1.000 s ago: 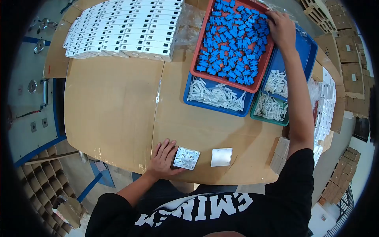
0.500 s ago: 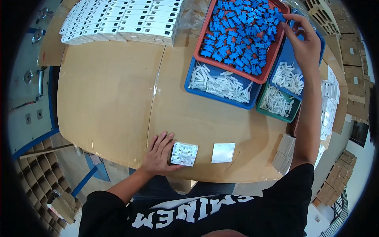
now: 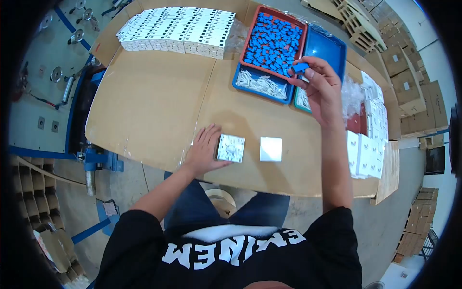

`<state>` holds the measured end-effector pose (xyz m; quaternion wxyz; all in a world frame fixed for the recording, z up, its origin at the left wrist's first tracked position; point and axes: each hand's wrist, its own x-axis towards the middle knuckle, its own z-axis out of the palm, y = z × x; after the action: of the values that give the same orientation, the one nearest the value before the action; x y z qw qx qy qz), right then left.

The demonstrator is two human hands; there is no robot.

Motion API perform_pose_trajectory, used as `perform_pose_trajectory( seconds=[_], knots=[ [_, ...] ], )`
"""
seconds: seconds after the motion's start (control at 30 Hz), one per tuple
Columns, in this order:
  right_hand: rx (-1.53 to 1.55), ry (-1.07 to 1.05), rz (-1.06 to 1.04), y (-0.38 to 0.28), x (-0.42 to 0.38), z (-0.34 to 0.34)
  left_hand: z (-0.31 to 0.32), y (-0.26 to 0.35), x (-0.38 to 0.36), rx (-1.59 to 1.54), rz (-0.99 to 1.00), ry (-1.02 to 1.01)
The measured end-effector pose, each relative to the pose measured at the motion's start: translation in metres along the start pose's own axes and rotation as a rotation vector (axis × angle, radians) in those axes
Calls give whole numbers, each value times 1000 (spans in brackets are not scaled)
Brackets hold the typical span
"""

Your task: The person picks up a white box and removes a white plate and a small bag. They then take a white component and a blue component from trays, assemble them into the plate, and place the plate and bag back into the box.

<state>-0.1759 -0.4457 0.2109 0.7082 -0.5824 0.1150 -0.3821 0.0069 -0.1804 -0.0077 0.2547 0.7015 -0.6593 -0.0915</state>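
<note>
My left hand (image 3: 204, 151) lies on the cardboard-covered table with its fingers spread, its side against a white square housing (image 3: 231, 148) with moulded parts on top. To the right of that housing lies a flat white square plate (image 3: 271, 149). My right hand (image 3: 320, 84) is raised in front of the trays, pinching a blue plastic piece (image 3: 300, 68) between thumb and fingers. Behind it, a red tray (image 3: 250, 60) holds many similar blue pieces and rests on a blue tray (image 3: 243, 85) of thin white parts.
Rows of white housings (image 3: 178, 31) stand at the back left. A green tray (image 3: 302, 101) and another blue tray (image 3: 326, 45) are beside the red one. Stacked white plates (image 3: 365, 149) are at the right edge. Machinery (image 3: 57, 72) stands beyond the left edge.
My right hand has come away from the red tray's right edge toward me, with the blue piece in its fingers. The whole view has shifted; my left hand stays beside the housing.
</note>
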Motion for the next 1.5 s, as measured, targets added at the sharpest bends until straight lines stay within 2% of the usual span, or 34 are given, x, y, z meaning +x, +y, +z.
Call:
perform_pose_trajectory(
  seconds=[0.07, 0.1, 0.17, 0.2, 0.27, 0.33, 0.43, 0.57, 0.63, 0.67, 0.73, 0.77, 0.83, 0.93, 1.27, 1.33, 1.5],
  knots=[
    [163, -6, 22, 3, -31, 16, 2, 0, -3, -4, 9, 13],
    [152, -5, 22, 6, -45, 21, 3, -1, -4, -11, 7, 11],
    [286, 79, 102, 18, -71, 29, 9, -6, -9, -11, 16, 11],
    [284, 75, 113, 26, -84, 34, 9, -6, -11, -17, 5, 12],
    [202, 211, 201, 47, -109, 42, 10, -6, -12, 27, 39, 34],
    [186, 212, 267, 82, -133, 39, 9, -6, -14, 44, 48, 44],
    [111, 305, 458, 139, -163, 36, 11, -9, -15, 49, 103, 92],
    [161, 321, 497, 167, -173, 47, 11, -10, -15, 37, 93, 81],
    [-33, 281, 448, 170, -169, 56, 10, -11, -15, 36, 92, 100],
    [-30, 277, 454, 173, -167, 59, 11, -10, -16, 27, 92, 112],
    [-611, 151, 329, 184, -157, 63, 8, -9, -15, 21, 82, 105],
    [-605, 147, 337, 188, -155, 64, 7, -9, -15, 12, 78, 96],
    [-1144, -126, 7, 193, -152, 65, 11, -13, -14, 24, 73, 92],
    [-1209, -164, -68, 204, -149, 74, 15, -16, -14, 18, 74, 106],
    [-1210, -161, -27, 211, -145, 82, 15, -19, -10, 17, 51, 86],
    [-1217, -101, -30, 212, -148, 81, 15, -19, -10, 20, 49, 77],
    [-1209, -135, -60, 214, -147, 82, 15, -18, -10, 6, 31, 67]
  ],
)
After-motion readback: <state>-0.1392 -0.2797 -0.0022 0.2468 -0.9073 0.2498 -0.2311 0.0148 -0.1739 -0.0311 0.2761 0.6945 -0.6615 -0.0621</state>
